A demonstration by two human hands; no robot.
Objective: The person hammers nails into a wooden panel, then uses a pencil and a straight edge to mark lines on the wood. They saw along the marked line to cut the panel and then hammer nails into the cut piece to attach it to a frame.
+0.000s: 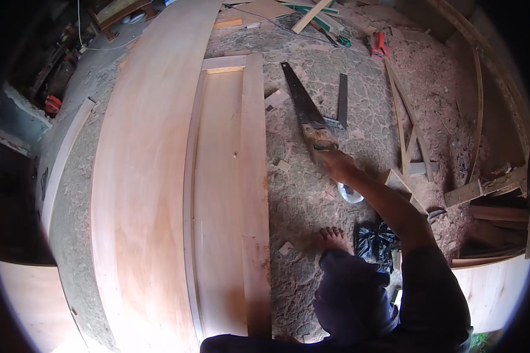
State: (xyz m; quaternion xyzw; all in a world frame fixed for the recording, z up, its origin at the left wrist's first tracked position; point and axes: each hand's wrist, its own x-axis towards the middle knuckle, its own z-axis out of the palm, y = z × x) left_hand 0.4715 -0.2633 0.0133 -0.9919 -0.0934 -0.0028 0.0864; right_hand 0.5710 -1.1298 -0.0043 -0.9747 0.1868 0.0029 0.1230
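My right hand [340, 166] is closed round the wooden handle of a handsaw [301, 97], its arm stretched out over the floor. The dark blade points away from me and slightly left; whether it touches the floor I cannot tell. Just right of the saw lies a try square [343, 103] with a dark blade. To the left, a framed wooden panel [221, 170] lies lengthwise beside a long, wide plywood board [141, 165]. My left hand is out of the picture.
My bare foot [334, 240] stands right of the panel, near a black plastic bag [376, 244]. Thin wood strips [407, 117] and a red tool [379, 45] lie to the right on the shavings-strewn floor. A long narrow strip [65, 153] lies at the left.
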